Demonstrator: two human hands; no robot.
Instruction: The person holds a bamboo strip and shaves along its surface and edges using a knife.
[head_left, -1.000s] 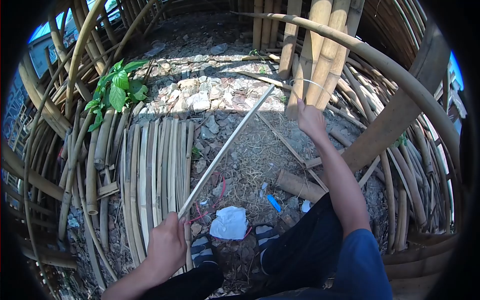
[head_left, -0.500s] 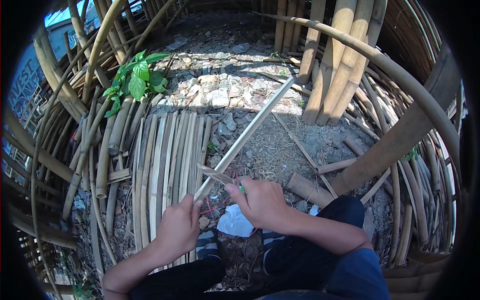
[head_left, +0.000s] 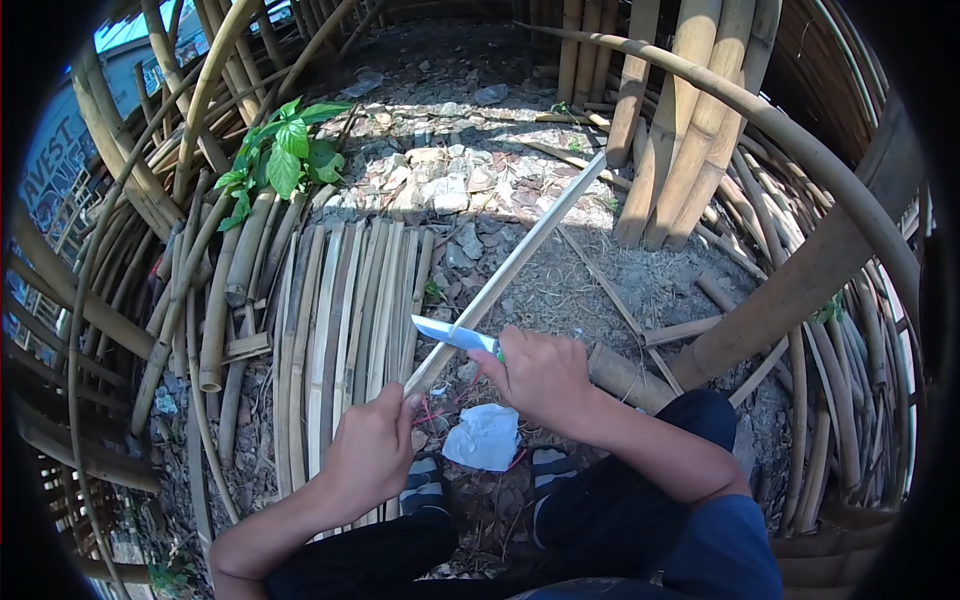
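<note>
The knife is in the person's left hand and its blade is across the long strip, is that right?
Not quite: the knife is in the right hand, not the left hand, as the head view shows. Its blade is across the long strip.

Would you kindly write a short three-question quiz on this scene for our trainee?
1. Choose one: the right hand holds (a) a hammer, (b) a knife, (c) a rope.
2. True or false: in the picture, the plant is left of the knife.
3. Fill in "near" or "far": the left hand grips the strip at the end ____ the person's body.

Key: 1. b; 2. true; 3. near.
</note>
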